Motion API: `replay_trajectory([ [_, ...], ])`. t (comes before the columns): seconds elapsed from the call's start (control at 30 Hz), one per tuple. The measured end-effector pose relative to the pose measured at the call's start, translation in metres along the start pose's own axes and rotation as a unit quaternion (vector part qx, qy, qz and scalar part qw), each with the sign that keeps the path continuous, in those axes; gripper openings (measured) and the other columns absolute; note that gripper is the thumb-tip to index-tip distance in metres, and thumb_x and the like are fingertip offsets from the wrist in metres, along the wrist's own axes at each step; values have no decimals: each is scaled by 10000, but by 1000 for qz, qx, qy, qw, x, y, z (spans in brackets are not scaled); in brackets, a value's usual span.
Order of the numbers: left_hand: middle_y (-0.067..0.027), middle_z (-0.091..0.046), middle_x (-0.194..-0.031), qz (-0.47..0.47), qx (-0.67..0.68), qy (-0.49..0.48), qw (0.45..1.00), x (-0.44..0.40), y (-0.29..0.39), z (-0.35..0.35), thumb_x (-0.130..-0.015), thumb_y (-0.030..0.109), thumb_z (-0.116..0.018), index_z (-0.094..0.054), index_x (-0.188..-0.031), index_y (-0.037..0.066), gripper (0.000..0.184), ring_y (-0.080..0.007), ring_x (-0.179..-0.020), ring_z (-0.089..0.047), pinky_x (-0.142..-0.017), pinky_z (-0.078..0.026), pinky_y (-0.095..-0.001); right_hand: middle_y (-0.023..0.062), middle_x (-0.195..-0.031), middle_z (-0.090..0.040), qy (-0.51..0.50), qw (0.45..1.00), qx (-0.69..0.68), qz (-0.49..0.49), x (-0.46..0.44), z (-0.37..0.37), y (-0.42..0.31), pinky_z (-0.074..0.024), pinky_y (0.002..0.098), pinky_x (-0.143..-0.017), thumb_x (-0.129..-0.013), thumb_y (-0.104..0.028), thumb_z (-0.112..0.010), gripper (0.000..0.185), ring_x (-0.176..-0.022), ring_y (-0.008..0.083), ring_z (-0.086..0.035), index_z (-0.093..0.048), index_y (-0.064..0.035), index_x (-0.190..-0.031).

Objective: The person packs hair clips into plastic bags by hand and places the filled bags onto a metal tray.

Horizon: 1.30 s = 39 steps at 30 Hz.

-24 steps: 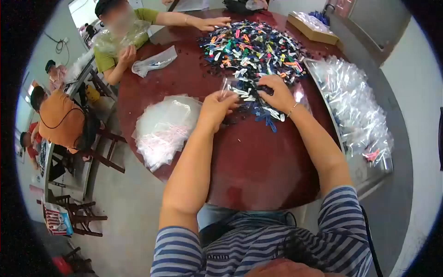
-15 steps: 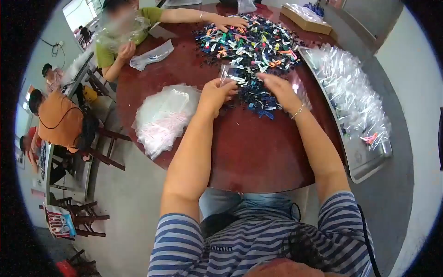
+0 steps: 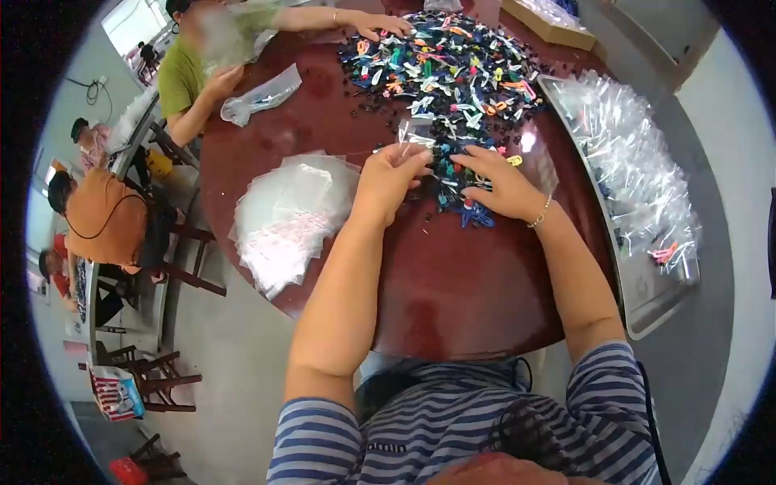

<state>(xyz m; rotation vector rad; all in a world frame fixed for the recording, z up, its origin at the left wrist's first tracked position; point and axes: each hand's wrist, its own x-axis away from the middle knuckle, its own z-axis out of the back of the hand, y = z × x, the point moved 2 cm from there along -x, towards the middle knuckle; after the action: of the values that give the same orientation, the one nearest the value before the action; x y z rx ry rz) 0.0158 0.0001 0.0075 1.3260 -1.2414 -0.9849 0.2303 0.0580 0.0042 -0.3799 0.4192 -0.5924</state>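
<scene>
My left hand [image 3: 391,179] is closed, thumb against fingers, on a clear plastic bag [image 3: 416,128] at the near side of a heap. That heap is made of small hair clips [image 3: 453,69], mostly black and dark blue with white, orange, green and yellow ones among them. My right hand [image 3: 508,187] lies over the near end of the clips, fingers apart. Just below its fingertips are several dark blue clips [image 3: 477,214]. Left of my left forearm, flat clear bags [image 3: 311,190] with pink print lie in a fanned stack.
On the right, a metal tray [image 3: 647,303] holds many filled clear bags [image 3: 638,166]. Across the round red table [image 3: 453,299], a co-worker's hand [image 3: 376,24] reaches into the heap. A clear bag [image 3: 263,95] lies near that person. A cardboard box [image 3: 550,24] stands at the back.
My right hand has come lower over the near clips. The co-worker's outstretched hand has shifted left on the heap. The whole view has tilted slightly.
</scene>
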Motion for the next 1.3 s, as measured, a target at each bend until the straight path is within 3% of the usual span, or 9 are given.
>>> replay_trajectory([
  [0.23, -57, -686, -966, 11, 24, 28, 999, -3, 0, 5, -868, 193, -666, -622, -1073, 45, 257, -107, -809, -631, -662, -461, -218, 154, -1288, -531, 146, 988, -16, -47, -2, 2, 33, -395, 367, -998, -758, -117, -727, 491, -1209, 299, -489, -578, -80, -1225],
  [0.33, -57, -687, -967, 8, 35, 8, 999, -2, -2, 2, -871, 192, -664, -621, -1074, 49, 252, -98, -813, -628, -659, -463, -212, 79, -1101, -637, 223, 968, -83, -78, 0, 7, 49, -476, 258, -814, -759, -99, -739, 363, -970, 154, -606, -641, -41, -1104],
  [0.43, -61, -687, -976, 29, 23, 1, 999, 2, -1, -2, -872, 197, -663, -621, -1074, 51, 252, -95, -805, -626, -659, -462, -207, 48, -998, -665, 238, 936, -197, -168, 1, 11, 59, -480, 231, -765, -785, -75, -713, 255, -867, 120, -618, -667, -25, -1031],
  [0.57, -59, -685, -985, 26, 19, -14, 999, 1, -1, -2, -872, 198, -663, -620, -1082, 50, 260, -95, -810, -622, -664, -459, -209, 61, -960, -674, 289, 949, -75, -97, 3, 14, 54, -492, 228, -721, -823, -53, -658, 149, -794, 128, -632, -677, -19, -967],
  [0.83, -59, -685, -993, 13, -30, -18, 999, 4, -1, -8, -871, 196, -658, -619, -1094, 42, 273, -107, -831, -626, -682, -453, -222, 83, -1013, -644, 198, 977, -52, -60, 2, 13, 24, -500, 292, -740, -791, -28, -652, 202, -882, 223, -626, -663, -37, -992],
  [0.9, -60, -685, -992, 7, -33, -27, 999, 5, -2, -9, -871, 193, -657, -618, -1098, 41, 276, -109, -832, -628, -683, -453, -222, 107, -1035, -634, 179, 976, 124, -7, 4, 11, 19, -476, 354, -830, -765, -18, -649, 252, -960, 288, -594, -659, -62, -1013],
  [1.07, -60, -685, -994, 3, -35, -37, 999, 8, -2, -12, -869, 190, -658, -618, -1102, 38, 281, -112, -835, -631, -688, -454, -224, 106, -946, -639, 151, 975, 145, -71, 6, 14, 22, -476, 352, -792, -761, -42, -656, 215, -896, 288, -599, -665, -62, -975],
  [1.13, -60, -685, -989, 4, -25, -31, 999, 9, 0, -13, -869, 191, -659, -619, -1099, 39, 279, -112, -834, -631, -693, -457, -225, 69, -843, -653, 176, 972, -40, -149, 11, 26, 22, -484, 286, -684, -781, -61, -668, 146, -758, 193, -618, -671, -41, -926],
  [1.3, -59, -685, -987, 1, -25, -33, 999, 9, 1, -12, -864, 196, -665, -619, -1097, 42, 283, -111, -834, -630, -702, -460, -230, 22, -762, -655, 249, 922, -220, -200, 15, 28, 58, -469, 234, -646, -810, -61, -664, 114, -702, 71, -585, -670, -16, -915],
])
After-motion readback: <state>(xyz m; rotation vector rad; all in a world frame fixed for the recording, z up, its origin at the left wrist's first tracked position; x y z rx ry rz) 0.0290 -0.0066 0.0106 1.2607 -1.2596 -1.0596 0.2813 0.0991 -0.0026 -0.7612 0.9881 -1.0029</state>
